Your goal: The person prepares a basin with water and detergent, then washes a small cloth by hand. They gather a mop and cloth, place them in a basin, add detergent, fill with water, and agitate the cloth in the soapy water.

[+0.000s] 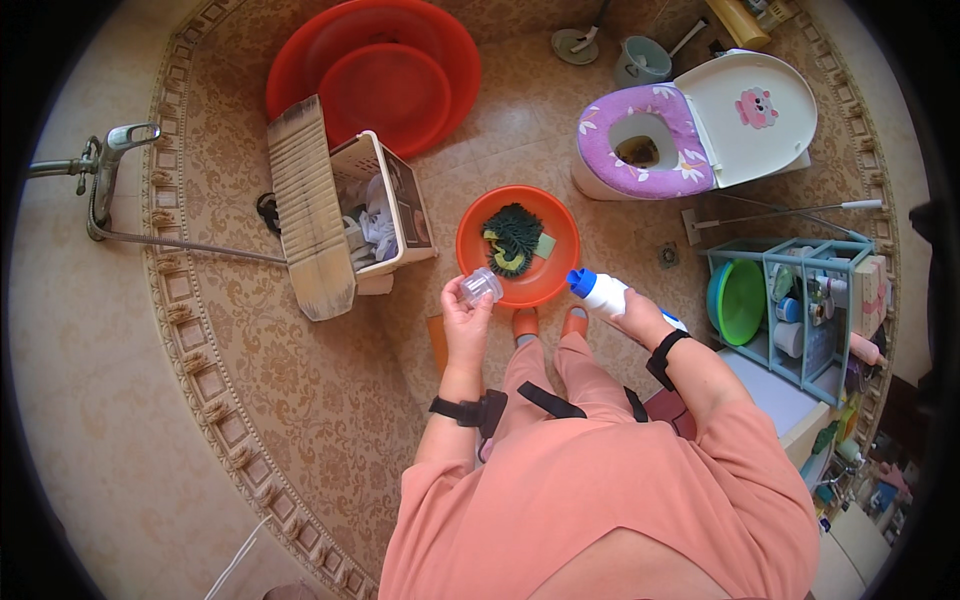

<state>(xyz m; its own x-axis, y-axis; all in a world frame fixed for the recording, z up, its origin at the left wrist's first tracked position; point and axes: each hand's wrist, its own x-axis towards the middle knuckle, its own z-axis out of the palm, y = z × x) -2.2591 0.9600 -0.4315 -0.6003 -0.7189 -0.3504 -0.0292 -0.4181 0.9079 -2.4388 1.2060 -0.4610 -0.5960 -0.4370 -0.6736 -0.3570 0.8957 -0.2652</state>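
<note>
"What's biggest near the hands?"

"An orange basin (pixel 467 240) on the floor (pixel 620 235), a shaggy dark-green cloth (pixel 518 230) inside."

"Next?"

"A white bottle (pixel 606 294) with blue top (pixel 581 281), tilted, gripped by the fingers of the right hand (pixel 641 318)."

"Smaller still?"

"A clear cup (pixel 481 287), clasped by the fingers of the left hand (pixel 466 324)."

Head-worn fisheye looks down; dark rim hard to read.

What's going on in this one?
Someone stands in a bathroom, a clear cup in the left hand and a white bottle with a blue top in the right hand. Cup and bottle are apart. In front of the feet sits an orange basin holding something dark green and shaggy and a pale green pad.
</note>
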